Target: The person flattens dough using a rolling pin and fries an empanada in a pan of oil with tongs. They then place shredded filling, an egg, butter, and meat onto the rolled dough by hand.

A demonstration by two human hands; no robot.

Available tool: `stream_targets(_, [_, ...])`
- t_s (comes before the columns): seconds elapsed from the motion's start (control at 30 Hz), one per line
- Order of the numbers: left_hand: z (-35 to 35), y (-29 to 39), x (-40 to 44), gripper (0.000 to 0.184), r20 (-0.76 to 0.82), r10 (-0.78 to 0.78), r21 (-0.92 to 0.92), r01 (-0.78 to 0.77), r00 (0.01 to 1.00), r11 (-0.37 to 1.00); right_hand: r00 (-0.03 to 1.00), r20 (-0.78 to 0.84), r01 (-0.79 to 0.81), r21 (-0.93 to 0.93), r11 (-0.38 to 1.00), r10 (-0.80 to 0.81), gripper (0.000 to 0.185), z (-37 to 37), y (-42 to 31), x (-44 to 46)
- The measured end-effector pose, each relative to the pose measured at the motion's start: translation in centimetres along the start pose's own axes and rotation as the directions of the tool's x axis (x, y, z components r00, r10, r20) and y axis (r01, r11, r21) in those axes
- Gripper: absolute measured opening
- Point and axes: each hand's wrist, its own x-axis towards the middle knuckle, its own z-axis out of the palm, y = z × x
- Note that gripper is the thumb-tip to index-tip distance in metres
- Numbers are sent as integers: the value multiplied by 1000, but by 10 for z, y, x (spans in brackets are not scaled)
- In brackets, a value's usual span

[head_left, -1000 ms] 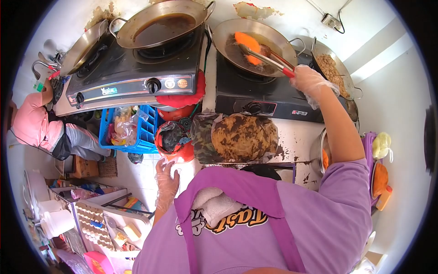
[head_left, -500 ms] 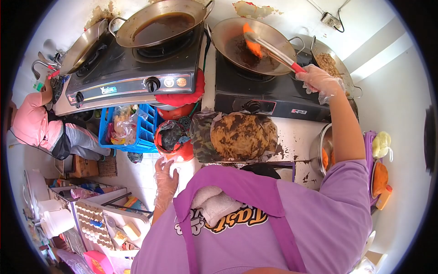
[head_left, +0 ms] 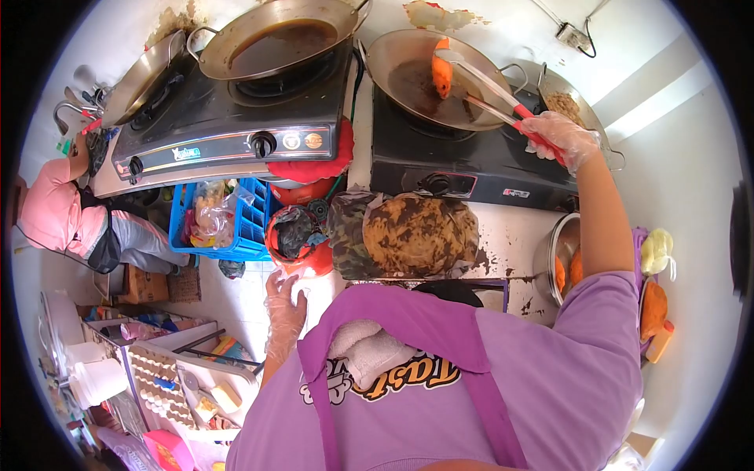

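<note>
My right hand (head_left: 561, 140), in a clear plastic glove, is closed on red-handled metal tongs (head_left: 503, 98) over the right stove. One arm of the tongs touches an orange piece of food (head_left: 442, 71) in a wide metal pan (head_left: 385, 63) of dark oil; the other arm is apart from it. My left hand (head_left: 286, 314), also gloved, hangs low beside my apron with its fingers apart and nothing in it. A steel pot (head_left: 543, 263) holding more orange pieces (head_left: 576, 268) sits below my right forearm.
A second stove (head_left: 228, 149) at the left bears a pan of dark oil (head_left: 290, 47). A pan of brown crumbs (head_left: 564, 106) stands at the right. Below are a blue crate (head_left: 251, 228), a red bucket (head_left: 314, 259) and a camouflage cloth (head_left: 420, 235). Another person (head_left: 59, 208) bends at far left.
The tongs have swung up and right and now spread wider. The orange piece has shifted slightly and stands more upright in the pan. My right hand has moved right; my left hand has stayed put.
</note>
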Motion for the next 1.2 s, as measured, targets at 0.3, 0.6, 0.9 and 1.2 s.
stream_targets(0.3, [-3, 4, 5, 40, -5, 4, 29, -4, 1000, 1000, 999, 27, -30, -24, 999, 31, 24, -6, -4, -4])
stream_targets(0.6, [0, 2, 8, 39, -12, 11, 8, -11, 1000, 1000, 999, -29, -45, 31, 999, 46, 24, -8, -10, -15])
stream_targets(0.9, [1, -1, 10, 40, 4, -5, 6, 5, 1000, 1000, 998, 27, -50, 32, 998, 49, 26, -14, -5, -7])
stream_targets(1.2, [3, -4, 11, 41, 26, -16, -9, 16, 1000, 1000, 992, 118, -42, 20, 999, 39, 29, -29, 6, -3])
